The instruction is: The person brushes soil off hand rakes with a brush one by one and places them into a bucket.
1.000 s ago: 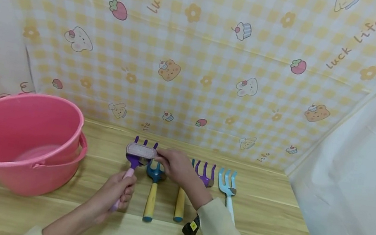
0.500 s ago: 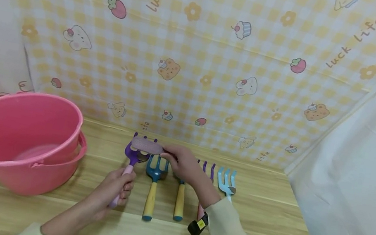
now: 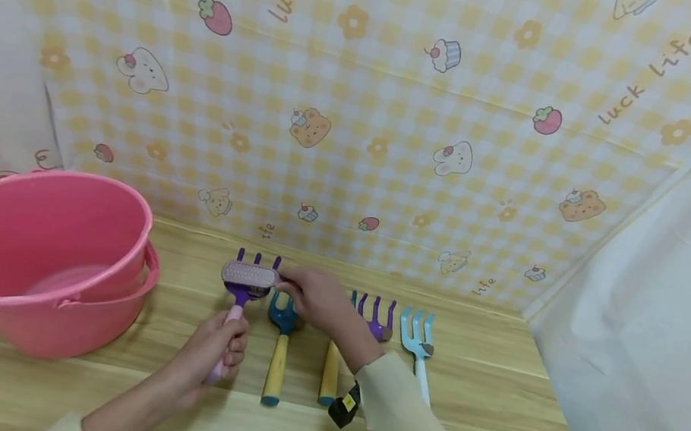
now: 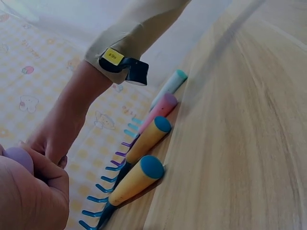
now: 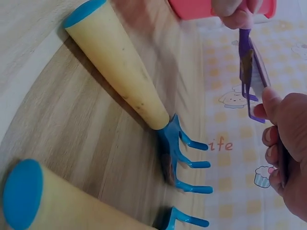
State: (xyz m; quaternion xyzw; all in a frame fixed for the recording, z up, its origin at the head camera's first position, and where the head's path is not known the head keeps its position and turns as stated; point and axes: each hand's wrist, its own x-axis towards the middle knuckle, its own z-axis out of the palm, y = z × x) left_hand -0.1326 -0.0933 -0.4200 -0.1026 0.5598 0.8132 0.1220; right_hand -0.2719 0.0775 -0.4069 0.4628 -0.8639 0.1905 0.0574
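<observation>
My left hand (image 3: 216, 347) grips the lilac handle of a purple hand fork (image 3: 241, 294), its tines pointing away from me. In my right hand (image 3: 320, 300) is a brush (image 3: 250, 275) with a dotted, pale mauve back, held by its right end. The brush lies across the fork's head and hides the base of the tines in the head view. From the right wrist view, white bristles (image 5: 259, 79) face the fork, close against it. A brown patch (image 5: 247, 67) shows on the fork's head. Only the round lilac handle end (image 4: 20, 159) shows in the left wrist view.
Two blue forks with wooden handles (image 3: 277, 369) (image 3: 330, 375), a purple fork (image 3: 375, 329) and a light blue fork (image 3: 417, 336) lie in a row, partly under my right arm. A pink bucket (image 3: 46, 336) stands at the left. A patterned cloth (image 3: 366, 96) hangs behind.
The brush swung right and tilted half a second ago, and is now back to the left, lying flat across the fork's head. The left hand keeps its grip, shifting slightly.
</observation>
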